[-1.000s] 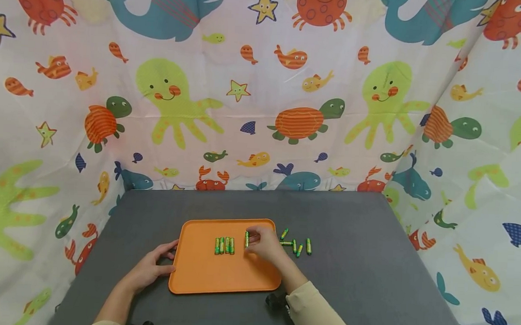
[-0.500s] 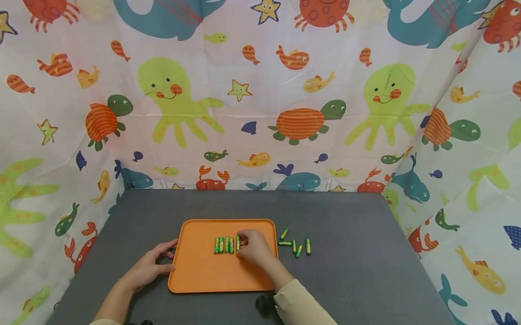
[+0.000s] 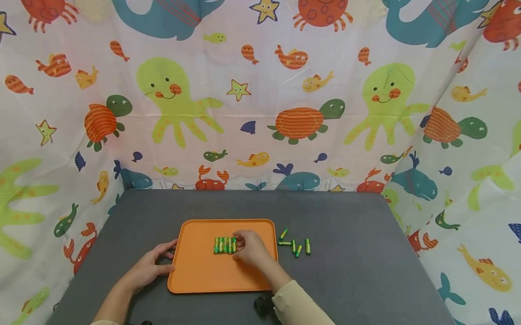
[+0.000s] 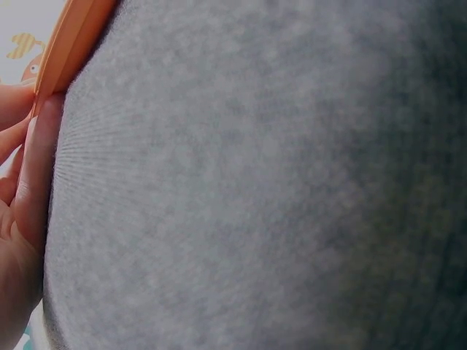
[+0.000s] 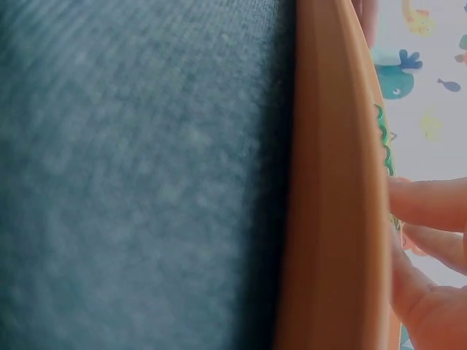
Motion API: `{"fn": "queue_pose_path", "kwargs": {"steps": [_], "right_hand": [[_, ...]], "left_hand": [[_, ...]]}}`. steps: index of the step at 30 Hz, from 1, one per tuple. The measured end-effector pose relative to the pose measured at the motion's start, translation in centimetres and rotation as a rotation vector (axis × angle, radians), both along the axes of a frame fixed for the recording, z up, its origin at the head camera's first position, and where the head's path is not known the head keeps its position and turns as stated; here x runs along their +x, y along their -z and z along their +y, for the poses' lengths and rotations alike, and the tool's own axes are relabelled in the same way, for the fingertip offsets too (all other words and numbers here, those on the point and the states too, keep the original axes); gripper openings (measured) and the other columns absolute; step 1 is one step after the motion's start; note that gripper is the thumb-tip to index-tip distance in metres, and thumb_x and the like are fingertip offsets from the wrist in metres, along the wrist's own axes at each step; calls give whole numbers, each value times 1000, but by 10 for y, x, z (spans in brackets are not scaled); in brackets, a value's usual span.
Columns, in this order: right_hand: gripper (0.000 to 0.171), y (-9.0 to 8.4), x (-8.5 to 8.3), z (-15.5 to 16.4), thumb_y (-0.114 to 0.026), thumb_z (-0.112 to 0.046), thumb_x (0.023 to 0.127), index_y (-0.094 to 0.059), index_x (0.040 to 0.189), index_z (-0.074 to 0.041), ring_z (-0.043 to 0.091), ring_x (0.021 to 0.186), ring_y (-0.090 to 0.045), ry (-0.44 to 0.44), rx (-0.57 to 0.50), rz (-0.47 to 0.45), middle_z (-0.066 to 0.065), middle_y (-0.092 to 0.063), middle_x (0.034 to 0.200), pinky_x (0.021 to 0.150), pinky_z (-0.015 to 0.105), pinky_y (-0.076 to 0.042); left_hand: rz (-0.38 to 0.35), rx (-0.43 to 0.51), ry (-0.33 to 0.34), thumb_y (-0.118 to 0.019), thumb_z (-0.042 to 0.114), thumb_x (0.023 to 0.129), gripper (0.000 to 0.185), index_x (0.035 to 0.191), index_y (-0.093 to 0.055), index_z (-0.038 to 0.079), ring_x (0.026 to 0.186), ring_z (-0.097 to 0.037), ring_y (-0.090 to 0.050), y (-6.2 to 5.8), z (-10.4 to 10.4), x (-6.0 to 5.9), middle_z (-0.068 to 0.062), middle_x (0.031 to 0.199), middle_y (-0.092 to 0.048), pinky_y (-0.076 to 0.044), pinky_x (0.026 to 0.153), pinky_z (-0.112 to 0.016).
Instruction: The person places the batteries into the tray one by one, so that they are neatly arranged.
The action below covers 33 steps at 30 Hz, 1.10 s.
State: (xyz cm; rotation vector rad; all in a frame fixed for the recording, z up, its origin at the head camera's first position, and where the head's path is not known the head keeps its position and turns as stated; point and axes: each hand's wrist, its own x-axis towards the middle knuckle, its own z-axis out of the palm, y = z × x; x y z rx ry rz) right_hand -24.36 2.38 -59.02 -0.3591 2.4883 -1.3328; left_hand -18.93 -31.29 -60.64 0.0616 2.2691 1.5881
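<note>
1. Sea-creature curtains are enclosing a grey table (image 3: 348, 263) on three sides; its near corners are running out of frame.
2. An orange tray (image 3: 203, 276) is lying near the front edge, carrying a tight row of green batteries (image 3: 223, 245).
3. The right hand (image 3: 249, 248) is covering the row's right end, fingertips curling there; whether they are pinching a battery is hidden.
4. The left hand (image 3: 149, 267) is resting relaxed against the tray's left rim.
5. Five loose batteries (image 3: 295, 244) are lying just right of the tray.
6. Both wrist views are blurring into cloth and tray edge.
</note>
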Motion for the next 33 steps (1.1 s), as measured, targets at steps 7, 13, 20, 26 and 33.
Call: {"fn": "queue_pose_path", "kwargs": {"steps": [7,13,20,26,33], "right_hand": [[66,-2,2,1,-84,1,77,-60,138,-6,16,89,-58,-1,22,14,7,-61,113,77,33,-54],[66,-2,1,5,-83,1,78,-58,140,-6,19,94,-58,-13,-11,-2,8,-62,117,78,35,-54],[66,-2,1,9,-81,3,78,-59,139,-7,20,96,-59,-25,-15,-4,9,-63,117,75,34,-53],[67,-4,0,9,-83,3,77,-59,139,-7,20,96,-59,-24,-21,-9,7,-63,116,76,33,-53],[67,-5,-1,11,-83,2,78,-58,139,-8,19,95,-58,-12,-13,-20,7,-63,116,75,33,-52]], "left_hand": [[17,-6,-4,-76,10,88,81,158,-34,10,121,-33,-46,-2,1,0,-18,146,-42,-58,83,-31],[9,-5,-16,-76,8,88,81,158,-35,10,121,-32,-47,-1,2,0,-18,148,-41,-58,82,-32],[12,-9,1,-75,8,89,81,158,-33,10,120,-31,-46,1,0,0,-18,148,-40,-58,82,-31],[7,-7,-9,-76,7,87,81,158,-35,10,120,-32,-47,-2,1,0,-18,147,-42,-57,82,-30],[-5,-17,1,-75,9,89,80,158,-34,11,120,-31,-46,-4,1,-3,-18,146,-41,-58,83,-30]]}}
